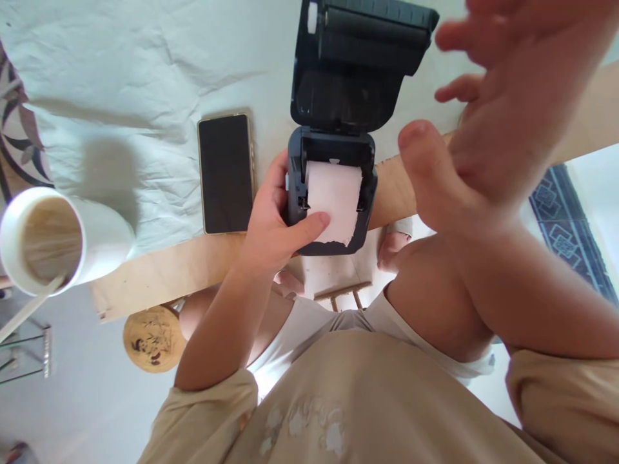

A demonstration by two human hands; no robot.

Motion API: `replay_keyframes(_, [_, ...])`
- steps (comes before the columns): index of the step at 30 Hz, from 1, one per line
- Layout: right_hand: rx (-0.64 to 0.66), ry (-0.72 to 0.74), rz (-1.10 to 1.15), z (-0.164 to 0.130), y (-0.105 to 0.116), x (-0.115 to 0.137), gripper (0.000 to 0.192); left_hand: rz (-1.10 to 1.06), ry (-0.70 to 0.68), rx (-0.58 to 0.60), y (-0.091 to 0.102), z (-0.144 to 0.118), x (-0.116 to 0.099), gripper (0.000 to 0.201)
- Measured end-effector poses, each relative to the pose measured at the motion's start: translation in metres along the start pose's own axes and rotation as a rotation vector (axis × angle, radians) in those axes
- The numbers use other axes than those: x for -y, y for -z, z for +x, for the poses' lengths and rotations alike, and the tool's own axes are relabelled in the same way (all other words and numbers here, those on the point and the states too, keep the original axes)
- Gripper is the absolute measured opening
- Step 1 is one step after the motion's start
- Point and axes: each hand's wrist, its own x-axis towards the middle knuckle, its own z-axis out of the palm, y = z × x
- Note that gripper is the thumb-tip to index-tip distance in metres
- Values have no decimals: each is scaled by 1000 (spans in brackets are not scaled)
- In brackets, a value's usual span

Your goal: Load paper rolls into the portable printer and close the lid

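**Reader:** What does the left hand hold, and why there?

**Author:** My left hand point(273, 225) grasps the dark hinged device point(371, 200) by its left flank, fingers around the side, thumb point(312, 232) laid over the paper point(337, 190). I judge that this single grip serves two ends: it steadies the body and keeps the paper from slipping out of its well.

**Reader:** Where does the device lie?

**Author:** In front of me, its near end over the bare wooden edge point(164, 277) of the table. So placed, it probably lets my palm come in from the side with the wrist straight.

**Reader:** And the lid point(345, 96)?

**Author:** Tipped back on the far side, away from me, which leaves the well exposed from above.

**Reader:** The right hand point(488, 142)?

**Author:** Raised to the right, blurred, fingers loosely spread, with nothing visible in them. One fingertip appears near the lid's corner; contact I cannot tell.

**Reader:** The remaining objects?

**Author:** The phone point(225, 174) lies flat on the pale cloth point(159, 58), left of the device; the white mug point(106, 232) stands farther left, presumably apart for safety from spills.
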Motion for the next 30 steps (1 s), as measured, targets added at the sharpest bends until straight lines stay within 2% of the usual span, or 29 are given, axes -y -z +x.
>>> replay_keyframes(1, [7,44,54,1,-1,0,43,3,-12,6,1,1,1,63])
replay_keyframes(3, [-33,156,167,1,-3,0,39,5,-30,-5,2,1,2,60])
replay_keyframes(6, [-101,77,236,-1,-5,1,28,15,-36,-22,4,1,3,61])
replay_keyframes(7, [-80,41,217,-2,-6,0,26,21,-39,-14,4,1,3,61])
replay_keyframes(12, [324,26,105,-6,-11,-12,48,-21,-55,11,-2,-1,3,64])
replay_keyframes(15, [426,10,72,-6,-16,-16,58,-71,-55,-78,-12,-2,1,61])
replay_keyframes(19, [432,33,16,-5,-19,-18,60,-69,-15,-140,-18,-1,1,52])
replay_keyframes(24, [428,37,-31,-7,-23,-23,63,-196,-36,-57,-13,3,3,34])
replay_keyframes(26, [365,74,-81,-8,-23,-23,58,-242,-24,-38,-11,5,3,29])
replay_keyframes(28, [259,173,-116,-8,-22,-21,51,-273,-33,-63,-11,6,3,28])
replay_keyframes(30, [217,268,-102,-8,-19,-18,47,-290,-59,-89,-10,7,3,26])
